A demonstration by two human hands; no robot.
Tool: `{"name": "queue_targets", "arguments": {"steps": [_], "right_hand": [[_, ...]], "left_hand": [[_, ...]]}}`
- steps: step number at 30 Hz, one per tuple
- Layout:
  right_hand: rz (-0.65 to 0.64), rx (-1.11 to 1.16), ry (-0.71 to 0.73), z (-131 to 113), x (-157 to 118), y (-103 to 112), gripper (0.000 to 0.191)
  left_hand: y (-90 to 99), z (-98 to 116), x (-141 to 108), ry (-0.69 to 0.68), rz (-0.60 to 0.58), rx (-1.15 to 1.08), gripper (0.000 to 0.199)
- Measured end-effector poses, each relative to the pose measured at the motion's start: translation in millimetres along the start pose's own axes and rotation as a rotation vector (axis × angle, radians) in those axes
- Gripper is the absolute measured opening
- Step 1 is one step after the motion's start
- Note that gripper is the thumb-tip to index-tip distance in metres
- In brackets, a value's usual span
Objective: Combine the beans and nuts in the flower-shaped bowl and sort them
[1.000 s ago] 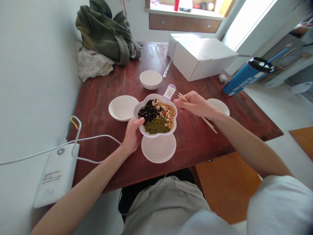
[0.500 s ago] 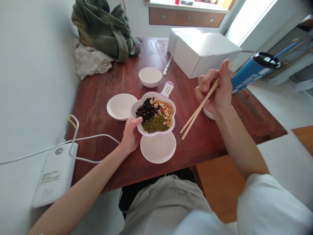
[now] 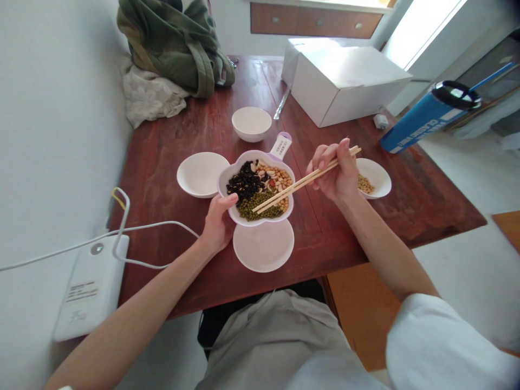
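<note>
My left hand [image 3: 219, 222] grips the left side of a white, lobed bowl with a handle [image 3: 221, 181], thumb over its rim. Inside lie black beans [image 3: 246, 183], green mung beans [image 3: 248, 210], yellow soybeans and pale peanuts in loose patches. Between the fingers of my right hand [image 3: 335, 168] is a pair of chopsticks [image 3: 305, 180]; their tips rest over the mung beans, and I cannot tell whether they pinch any. Just under the lobed bowl's near edge stands a white bowl [image 3: 263, 249]. Beyond my right hand, another white bowl [image 3: 382, 179] contains soybeans [image 3: 365, 184].
White bowls stand to the left [image 3: 199, 174] and at the back [image 3: 252, 124]. A white box [image 3: 349, 81], a blue tumbler [image 3: 426, 116] and a green bag [image 3: 170, 49] line the table's far side. A white cable [image 3: 150, 226] and a power bank [image 3: 91, 287] lie at left.
My right hand has come down and left, bringing the chopstick tips from beside the lobed bowl to over its mung beans. The bowl of soybeans at right is now uncovered. My left hand stays put.
</note>
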State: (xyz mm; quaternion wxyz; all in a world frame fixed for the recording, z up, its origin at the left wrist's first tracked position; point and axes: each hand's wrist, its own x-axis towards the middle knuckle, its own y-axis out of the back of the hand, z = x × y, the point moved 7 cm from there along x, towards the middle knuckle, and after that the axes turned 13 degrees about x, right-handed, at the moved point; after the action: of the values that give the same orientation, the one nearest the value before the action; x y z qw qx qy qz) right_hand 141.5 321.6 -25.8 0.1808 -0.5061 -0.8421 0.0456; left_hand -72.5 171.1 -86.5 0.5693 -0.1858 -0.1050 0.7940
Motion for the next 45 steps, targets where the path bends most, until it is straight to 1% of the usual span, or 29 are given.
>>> {"name": "queue_targets", "arguments": {"steps": [4, 9, 13, 17, 22, 27, 32, 38, 45], "right_hand": [[0.017, -0.100, -0.031, 7, -1, 2, 0.082], [0.033, -0.134, -0.022, 10, 2, 6, 0.085], [0.034, -0.053, 0.000, 9, -1, 8, 0.080], [0.071, -0.034, -0.042, 12, -7, 9, 0.080], [0.036, 0.140, -0.028, 15, -13, -1, 0.067], [0.025, 0.232, -0.062, 24, -10, -4, 0.063], [0.019, 0.323, 0.015, 27, -3, 0, 0.064], [-0.012, 0.341, 0.039, 31, -2, -1, 0.062], [-0.001, 0.365, 0.035, 30, -2, -1, 0.061]], "left_hand": [[-0.2, -1, 0, 0.007, 0.006, 0.014, 0.036], [3.2, -1, 0, -0.011, 0.042, 0.012, 0.036], [4.4, -2, 0, 0.005, 0.070, -0.019, 0.035], [1.5, 0, -2, -0.017, 0.099, -0.047, 0.041], [-2.1, 2, -3, -0.021, 0.100, -0.063, 0.050], [1.0, 1, -1, -0.039, 0.124, -0.068, 0.046], [3.2, -2, 1, -0.054, 0.140, -0.086, 0.043], [5.7, -4, 0, -0.051, 0.155, -0.107, 0.040], [5.5, -2, 0, -0.067, 0.153, -0.085, 0.036]]}}
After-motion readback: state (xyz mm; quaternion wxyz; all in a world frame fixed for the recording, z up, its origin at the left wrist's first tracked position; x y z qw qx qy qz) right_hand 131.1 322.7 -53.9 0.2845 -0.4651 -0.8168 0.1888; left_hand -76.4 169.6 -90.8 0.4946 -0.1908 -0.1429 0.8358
